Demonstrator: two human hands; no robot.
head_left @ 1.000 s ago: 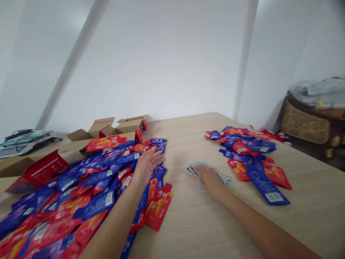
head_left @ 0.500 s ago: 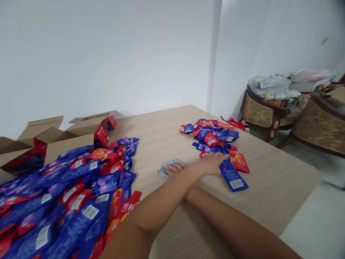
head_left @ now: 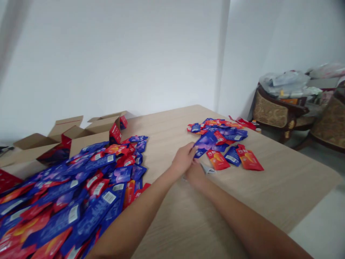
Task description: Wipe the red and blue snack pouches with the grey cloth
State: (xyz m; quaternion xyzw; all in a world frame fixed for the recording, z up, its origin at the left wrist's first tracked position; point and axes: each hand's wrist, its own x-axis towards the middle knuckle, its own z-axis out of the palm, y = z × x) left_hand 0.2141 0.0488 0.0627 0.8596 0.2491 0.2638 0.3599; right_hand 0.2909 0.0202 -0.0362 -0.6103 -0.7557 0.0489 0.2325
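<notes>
My left hand (head_left: 183, 157) is closed on the end of a blue pouch (head_left: 207, 141), which it holds up at the near left side of the smaller pouch pile (head_left: 229, 130). Just below it, my right hand (head_left: 195, 174) is low over the table with a grey cloth (head_left: 208, 168) under and beside its fingers. Its fingertips are partly hidden behind the left hand. To the right of the cloth lie a red-orange pouch (head_left: 217, 160), a blue pouch with a label (head_left: 233, 156) and another red-orange pouch (head_left: 250, 159).
A large heap of blue and red pouches (head_left: 88, 194) covers the left of the wooden table (head_left: 167, 133). Behind it stand open cardboard boxes (head_left: 90, 144) against the wall. Past the table's right edge are patterned chairs (head_left: 271, 109) with plastic bags (head_left: 285, 81) piled on them.
My left hand has drawn back leftward and now holds up a blue pouch. My right hand has slid right with the cloth, so the arms no longer cross. The view has turned slightly left.
</notes>
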